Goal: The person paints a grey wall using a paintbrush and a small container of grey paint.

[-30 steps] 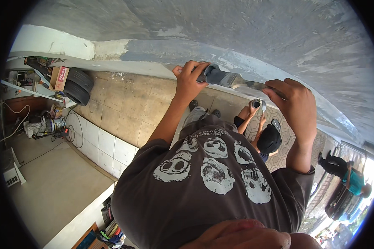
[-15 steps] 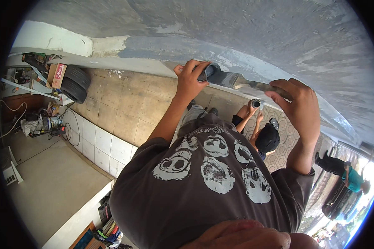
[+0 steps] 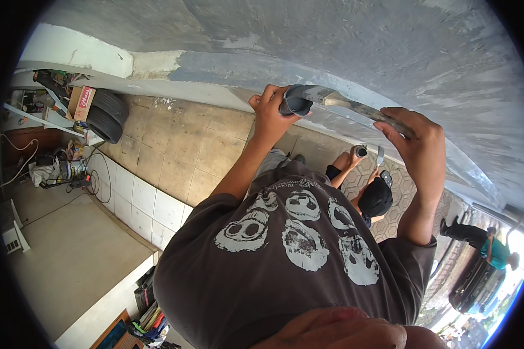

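In the head view, the left hand (image 3: 270, 113) is wrapped around a dark cup (image 3: 297, 106), fingers on its side, the open mouth tipped toward the camera. The right hand (image 3: 416, 135) grips the handle end of a flat tool (image 3: 355, 106), thumb below and fingers over the top. The tool bridges the gap between the two hands, its wide end at the cup's rim — whether it touches the inside I cannot tell.

Just beyond the cup and tool runs the pale edge of a grey band (image 3: 239, 67), which curves down toward the right; above it spreads the grey plastered surface (image 3: 343, 38). That edge leaves little room on the far side of the cup. The near side is wider: between the forearms there is open air above the dark shirt (image 3: 297, 232).

Lower down, in the space between the forearms, a co-worker in a black cap (image 3: 376, 196) holds a small container (image 3: 360, 151) and a flat blade (image 3: 380, 156), well apart from the cup. To the left, the tiled floor (image 3: 169, 148) stretches from the left forearm to the stacked tyres (image 3: 108, 114) — a broad span, bordered below by a low white tiled wall (image 3: 142, 200).
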Motion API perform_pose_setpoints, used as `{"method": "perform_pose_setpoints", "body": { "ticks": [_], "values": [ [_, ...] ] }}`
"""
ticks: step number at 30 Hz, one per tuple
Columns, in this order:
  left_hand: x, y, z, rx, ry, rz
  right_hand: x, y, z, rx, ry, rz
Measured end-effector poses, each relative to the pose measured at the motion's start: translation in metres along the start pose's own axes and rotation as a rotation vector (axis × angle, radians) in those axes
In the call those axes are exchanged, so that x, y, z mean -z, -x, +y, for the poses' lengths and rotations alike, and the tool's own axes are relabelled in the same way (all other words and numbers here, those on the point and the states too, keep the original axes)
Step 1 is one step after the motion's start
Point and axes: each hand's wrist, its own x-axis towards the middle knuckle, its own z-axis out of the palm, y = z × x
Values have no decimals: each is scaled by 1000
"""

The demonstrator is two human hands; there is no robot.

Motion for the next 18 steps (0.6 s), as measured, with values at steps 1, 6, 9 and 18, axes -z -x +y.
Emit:
{"method": "perform_pose_setpoints", "body": {
  "ticks": [1,6,9,18],
  "values": [
    [1,-1,1,4,4,4,0,0,1,13,6,12],
    [1,-3,1,0,19,17,5,-1,2,-6,-5,22],
    [-2,-2,-2,2,11,0,6,0,5,-16,-15,13],
    [-4,-9,-10,-54,-34,-4,1,4,20,37,138,-91]
  ]
}}
